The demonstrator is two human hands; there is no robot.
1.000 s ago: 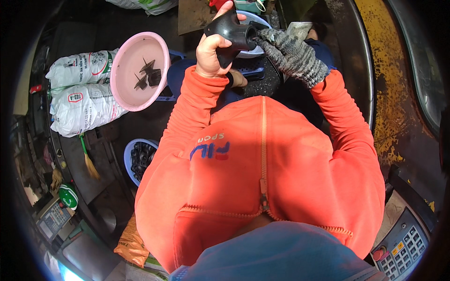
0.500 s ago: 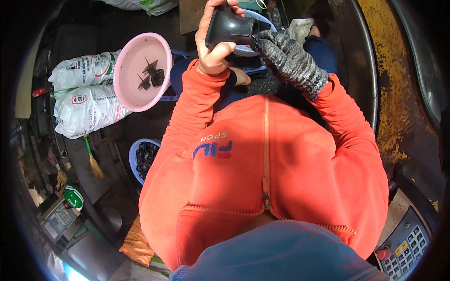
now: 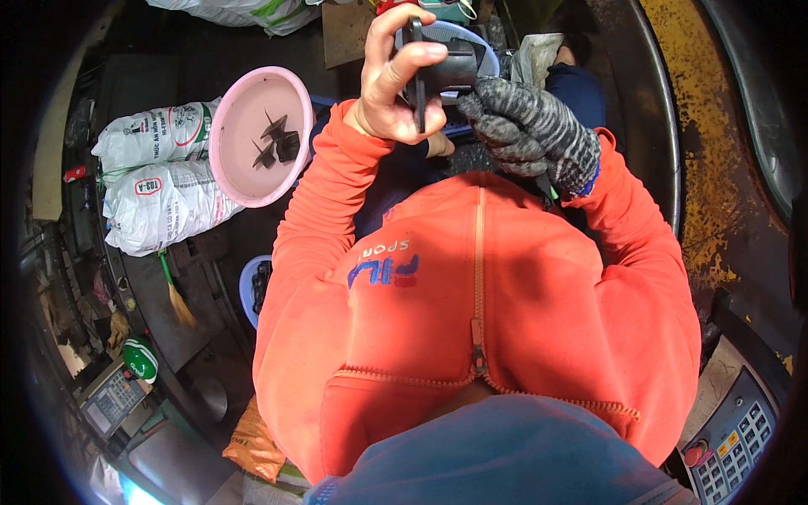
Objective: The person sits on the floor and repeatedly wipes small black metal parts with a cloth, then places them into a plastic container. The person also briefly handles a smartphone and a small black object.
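My left hand, bare, grips a black plastic part by its flat flange, which is seen edge-on. The part's hollow-looking boxy body points right, toward my right hand. My right hand wears a grey knitted glove and is closed just below and right of the part, with a small gap between them. A thin dark end shows under the glove near the wrist; what the fingers hold is hidden. A pink basin to the left holds several similar black parts.
Behind the held part stands a light-blue basket. White sacks lie left of the pink basin, with a small broom below them. Another blue basin holds dark pieces. A yellow-black machine side and a button panel are at the right.
My left hand has turned the black part so its flange now stands edge-on. My gloved right hand has drawn slightly down and away from it.
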